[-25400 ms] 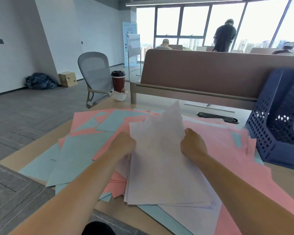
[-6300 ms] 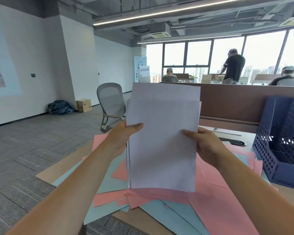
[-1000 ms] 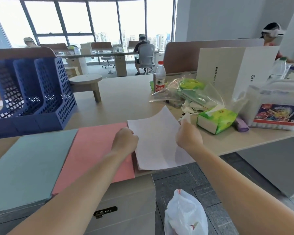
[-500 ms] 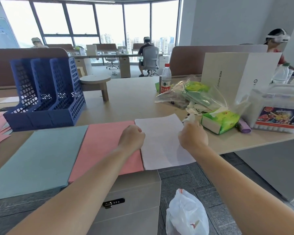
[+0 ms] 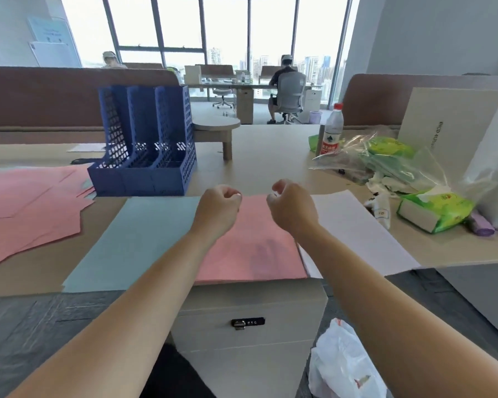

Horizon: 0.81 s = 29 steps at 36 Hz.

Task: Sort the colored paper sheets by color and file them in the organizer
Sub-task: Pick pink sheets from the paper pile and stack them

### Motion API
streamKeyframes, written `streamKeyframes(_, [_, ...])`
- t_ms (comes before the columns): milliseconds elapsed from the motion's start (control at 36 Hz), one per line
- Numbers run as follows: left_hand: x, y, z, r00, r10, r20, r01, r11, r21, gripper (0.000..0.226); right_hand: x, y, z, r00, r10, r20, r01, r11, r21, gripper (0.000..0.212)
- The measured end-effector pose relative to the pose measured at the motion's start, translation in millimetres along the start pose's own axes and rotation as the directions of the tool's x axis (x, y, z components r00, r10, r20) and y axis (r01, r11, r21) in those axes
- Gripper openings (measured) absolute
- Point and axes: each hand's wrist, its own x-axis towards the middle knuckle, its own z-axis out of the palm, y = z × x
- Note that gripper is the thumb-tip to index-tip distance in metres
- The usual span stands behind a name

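Now both hands have let go of the white stack (image 5: 354,228): the left hand (image 5: 217,209) and right hand (image 5: 292,208) hover above the pink stack (image 5: 247,248), loosely curled and gripping nothing. White, pink and blue stack (image 5: 133,239) lie side by side on the surface (image 5: 259,156), with the blue organizer (image 5: 144,145) standing empty behind.

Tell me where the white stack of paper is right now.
In the head view, the white stack lies flat at the desk's near edge, right of centre, directly right of the pink stack and left of the green tissue pack.

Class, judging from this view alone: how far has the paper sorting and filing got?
Done: blue stack, pink stack and white stack lie sorted side by side. In hand: nothing; left hand and right hand hover curled. Left: loose pink sheets; organizer looks empty.
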Motion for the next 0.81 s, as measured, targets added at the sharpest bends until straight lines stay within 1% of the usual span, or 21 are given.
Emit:
streamKeyframes(111, [-2,-29,-58,0.997,0.002,-0.078,0.003,0.998,0.064,0.012,-2,-53,46,0.995,-0.065,0.071,0.06,0.995,0.076,0.033])
streamKeyframes(194, [1,-55,-108,0.989,-0.024,-0.143,0.038,0.995,0.097,0.012,-4,-101,86,0.986,-0.132,0.106,0.12,0.987,0.109,0.031])
streamKeyframes(306, [8,-87,-177,0.965,-0.069,-0.255,0.109,0.984,0.144,0.014,-9,-164,144,0.962,-0.219,0.166,0.19,0.967,0.17,0.026])
streamKeyframes(389, [6,-110,-228,0.94,-0.068,-0.335,0.134,0.975,0.177,0.016,-14,-205,185,0.937,-0.287,0.2,0.247,0.947,0.205,0.028])
streamKeyframes(500, [6,-141,-289,0.918,-0.085,-0.388,0.18,0.96,0.216,0.016,-24,-251,232,0.903,-0.328,0.278,0.263,0.933,0.247,0.031])
streamKeyframes(611, [4,-164,-333,0.893,-0.107,-0.437,0.235,0.939,0.25,0.017,-34,-287,265,0.874,-0.342,0.345,0.259,0.929,0.266,0.033])
streamKeyframes(806, [9,-193,-394,0.884,-0.135,-0.447,0.275,0.924,0.266,0.019,-42,-331,314,0.829,-0.368,0.42,0.263,0.921,0.288,0.034])
